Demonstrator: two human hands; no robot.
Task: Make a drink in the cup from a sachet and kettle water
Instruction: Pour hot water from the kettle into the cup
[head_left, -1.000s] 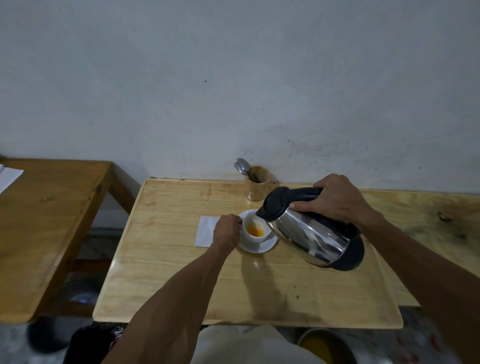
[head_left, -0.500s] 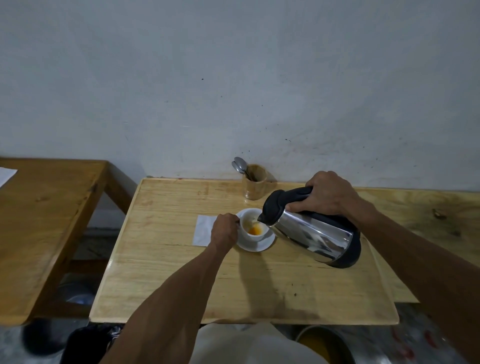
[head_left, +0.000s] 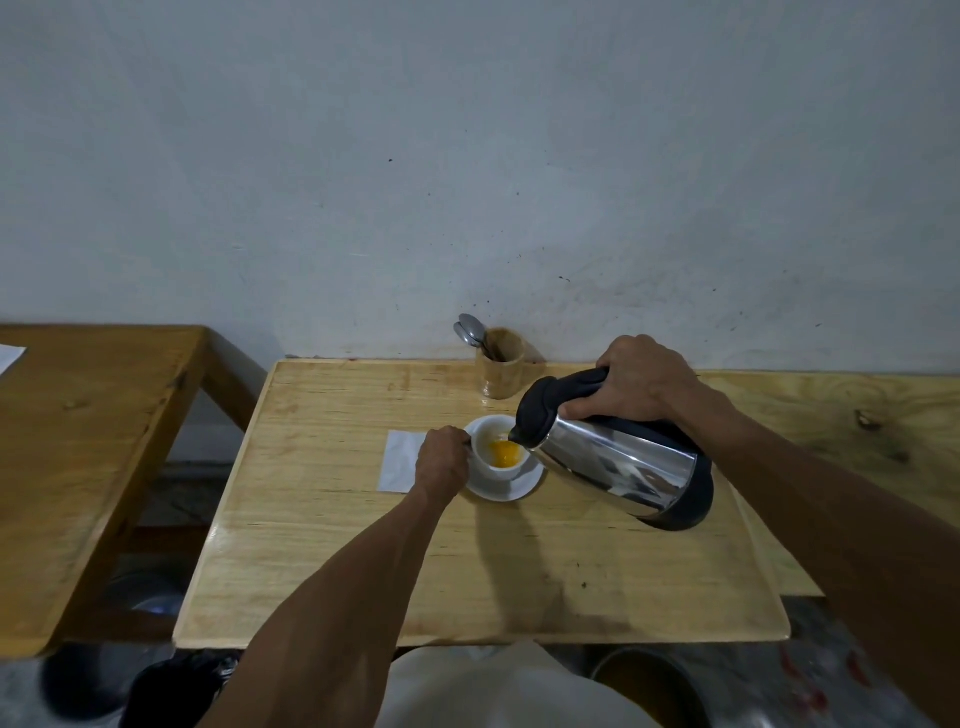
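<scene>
Table carries everything; largest item on it is the kettle, steel body, black lid and base, tilted well over with spout down at the cup's right rim. Right hand is wrapped tight around the black handle on top, grip closed on the kettle, carrying its full weight; base is off the table.

Cup is white, upright, sitting on a white saucer about mid-table. Left hand is at the cup's left side, fingers closed at the handle, steadying it. Orange liquid pools low in the cup, well short of the rim. Can't resolve an actual water stream at this size.

White paper lies flat just left of the saucer, partly under the left hand; could be the sachet or a napkin, can't tell. Wooden holder with spoons stands at the back edge by the wall, behind the cup.

Step in hand, as I read it: pour stage. Powder looks already in, water going on top, fill roughly a quarter.

Next move calls for: hold the spout over the cup centre, keep the tilt modest so flow doesn't overshoot the small cup, left hand holding the cup still. Once level nears the rim, right the kettle, set it down clear of the saucer, then fetch a spoon from the holder and stir.

Risk: spout is close to the left hand's fingers; hot splash likely if the tilt jumps.
</scene>
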